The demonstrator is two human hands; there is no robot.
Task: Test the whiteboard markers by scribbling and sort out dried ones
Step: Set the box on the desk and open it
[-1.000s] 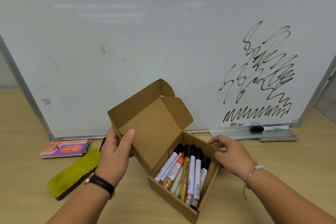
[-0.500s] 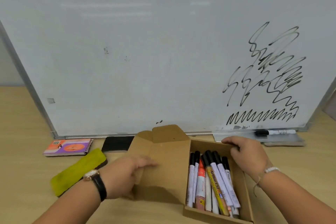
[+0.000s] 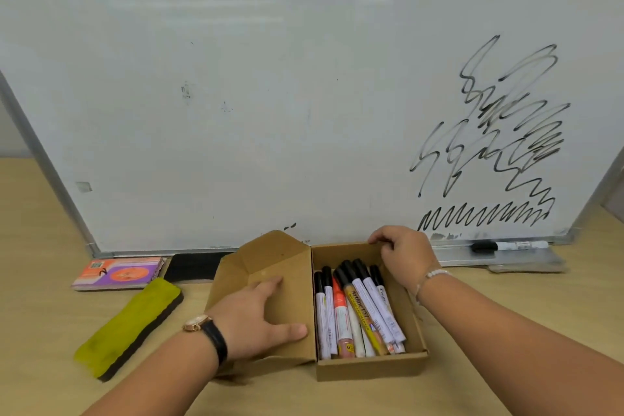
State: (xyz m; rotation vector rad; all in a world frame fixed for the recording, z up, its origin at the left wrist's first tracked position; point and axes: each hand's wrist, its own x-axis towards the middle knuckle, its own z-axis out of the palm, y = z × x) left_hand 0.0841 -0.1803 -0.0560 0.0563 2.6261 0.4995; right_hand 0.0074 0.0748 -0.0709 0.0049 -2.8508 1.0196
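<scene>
**Item:** cardboard box [image 3: 371, 366], set flat on the table [image 3: 50, 297] before the whiteboard [image 3: 270, 94].

**Change:** a second ago we recorded it tilted with its lid standing up. Half a second ago the lid was folding down.

**Lid** [image 3: 280, 263]: now laid open to the left. The left hand [image 3: 256, 317] presses it flat with straight fingers.

**Right hand** [image 3: 401, 253]: fingers curled over the box's far rim, apparently gripping it, though the fingertips are hidden.

**Contents:** markers [image 3: 358, 307], capped, side by side in the box, none lifted.

**Also:** one loose marker [image 3: 506, 245] lies on the tray [image 3: 456, 258], under black scribbles [image 3: 499, 145].

**Judgement:** we judge the box ready, with its markers not yet tested.
</scene>
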